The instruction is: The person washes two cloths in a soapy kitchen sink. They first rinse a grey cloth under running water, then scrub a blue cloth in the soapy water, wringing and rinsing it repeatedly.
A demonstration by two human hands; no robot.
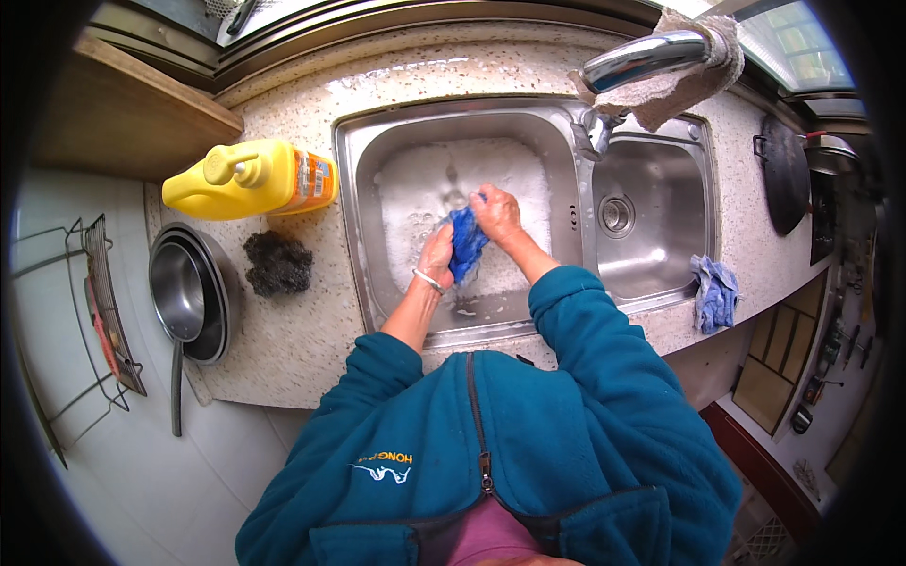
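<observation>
Both of my hands grip a wet blue cloth [465, 244] over the larger basin of a stainless steel double sink [364, 127]. My left hand [435, 258], with a silver bangle at the wrist, holds the cloth's left side. Higher up, my right hand [497, 214] is closed around its upper right part. White suds [488, 159] cover much of the water beneath the hands. Whether the cloth's lower end touches the water I cannot tell.
A chrome faucet [644, 60] draped with a beige towel [672, 88] overhangs the sink. Left are a yellow detergent jug [258, 177], a black scouring pad [277, 263] and nested pans [177, 283]. A second blue cloth [715, 293] hangs at the right counter edge.
</observation>
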